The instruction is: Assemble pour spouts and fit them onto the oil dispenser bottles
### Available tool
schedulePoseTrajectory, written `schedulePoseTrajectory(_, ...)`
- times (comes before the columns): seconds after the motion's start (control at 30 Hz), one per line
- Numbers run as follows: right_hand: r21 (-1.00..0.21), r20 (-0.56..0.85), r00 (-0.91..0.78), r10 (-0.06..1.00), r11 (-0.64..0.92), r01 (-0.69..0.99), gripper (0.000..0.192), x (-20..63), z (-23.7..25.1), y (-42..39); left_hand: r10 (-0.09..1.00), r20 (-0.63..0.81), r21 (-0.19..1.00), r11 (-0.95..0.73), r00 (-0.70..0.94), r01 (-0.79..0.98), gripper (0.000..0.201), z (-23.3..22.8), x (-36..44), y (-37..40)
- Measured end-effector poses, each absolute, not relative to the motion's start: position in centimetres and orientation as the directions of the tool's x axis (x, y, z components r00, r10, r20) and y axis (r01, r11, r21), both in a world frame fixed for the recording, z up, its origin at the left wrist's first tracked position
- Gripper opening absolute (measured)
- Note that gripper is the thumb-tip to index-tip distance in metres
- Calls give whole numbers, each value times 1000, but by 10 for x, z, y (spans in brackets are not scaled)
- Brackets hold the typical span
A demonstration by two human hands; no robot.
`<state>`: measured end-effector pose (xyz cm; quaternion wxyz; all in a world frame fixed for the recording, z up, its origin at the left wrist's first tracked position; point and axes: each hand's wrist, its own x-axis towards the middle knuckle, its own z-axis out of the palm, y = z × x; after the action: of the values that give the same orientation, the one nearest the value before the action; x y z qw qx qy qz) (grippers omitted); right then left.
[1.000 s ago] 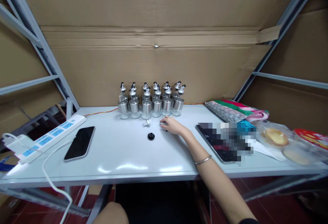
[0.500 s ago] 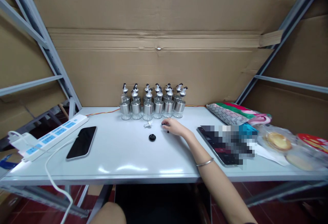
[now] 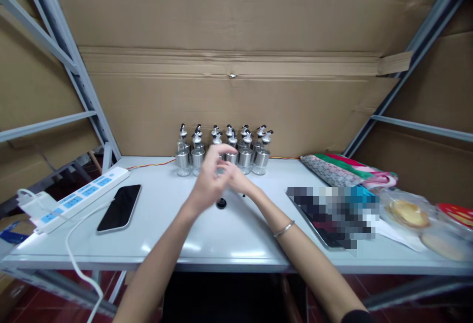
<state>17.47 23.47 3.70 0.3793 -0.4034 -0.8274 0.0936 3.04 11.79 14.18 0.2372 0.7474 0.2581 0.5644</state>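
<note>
My left hand (image 3: 212, 177) is raised over the middle of the table, thumb and fingers curved but apart, nothing visible between them. Just behind and right of it, my right hand (image 3: 234, 176) has its fingers drawn together; their tips are partly hidden by my left hand, so what they hold cannot be made out. Below the hands lies a round black cap (image 3: 220, 203), and near my right wrist a tiny black piece (image 3: 244, 195). Glass bottles with metal sleeves and pourer spouts (image 3: 260, 158) stand upright in two rows behind my hands.
On the left are a white power strip (image 3: 86, 195), a phone (image 3: 120, 208) and a white cable (image 3: 76, 259). To the right lie a dark tablet-like device (image 3: 325, 234), folded cloth (image 3: 354, 167) and a bagged pastry (image 3: 410, 213). Cardboard (image 3: 236, 22) walls the back.
My left hand has come into view and moved up to my right hand. My right hand has lifted and shifted left from the tabletop. A small pale piece near the cap is now out of sight.
</note>
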Motion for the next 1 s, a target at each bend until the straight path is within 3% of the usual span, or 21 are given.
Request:
schedulePoseTrajectory(0.07,-501,482,-399,780,619,606,36,167,35,239,720,676,727,-619,-155,295,33,124,26,174)
schedulePoseTrajectory(0.13,-547,411,-391,823,566,617,43,163,34,242,706,659,733,-524,-261,434,43,105,19,220)
schedulePoseTrajectory(0.37,-569,418,-345,840,538,622,43,161,26,251,752,605,750,-427,-263,505,55,64,6,275)
schedulePoseTrajectory(0.6,-593,448,-316,837,542,595,46,166,25,244,750,594,746,-379,-290,547,41,68,9,282)
schedulePoseTrajectory(0.77,-609,475,-293,830,550,571,36,174,35,235,780,538,768,-298,-319,566,27,78,16,279)
schedulePoseTrajectory(0.9,-601,586,-235,776,610,517,26,175,48,223,694,627,751,-420,-354,509,25,77,22,262)
schedulePoseTrajectory(1.0,-535,687,-206,697,677,506,31,174,58,210,561,765,639,-594,-317,490,27,80,27,238)
